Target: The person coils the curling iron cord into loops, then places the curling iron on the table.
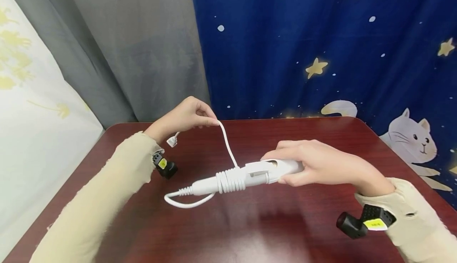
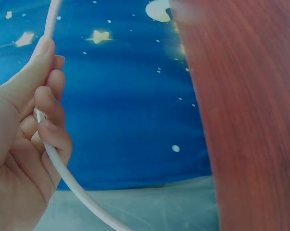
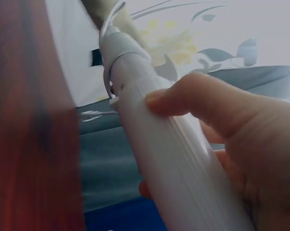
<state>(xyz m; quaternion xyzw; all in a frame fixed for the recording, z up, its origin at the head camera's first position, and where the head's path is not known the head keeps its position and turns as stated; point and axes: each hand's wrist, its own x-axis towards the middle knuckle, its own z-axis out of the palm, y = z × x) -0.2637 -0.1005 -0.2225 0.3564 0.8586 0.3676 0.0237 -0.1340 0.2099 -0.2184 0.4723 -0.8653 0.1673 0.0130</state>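
A white curling iron (image 1: 255, 174), held above the table, has several turns of its white cord (image 1: 230, 180) wound around its handle. My right hand (image 1: 314, 162) grips the thick ribbed end (image 3: 169, 159), thumb on one side and fingers on the other. To the left and farther back, my left hand (image 1: 191, 114) pinches the cord between thumb and fingers. From there the cord runs down to the wound turns. In the left wrist view the cord (image 2: 70, 178) also passes through the curled fingers. The plug (image 1: 172, 141) hangs beside the left wrist.
A dark red wooden table (image 1: 150, 227) lies beneath both hands. Behind it hang a grey curtain (image 1: 143, 37) and a blue curtain (image 1: 257, 56) with stars and a cat. White patterned cloth (image 1: 35, 136) hangs at the left. Each wrist wears a small black camera (image 1: 351, 225).
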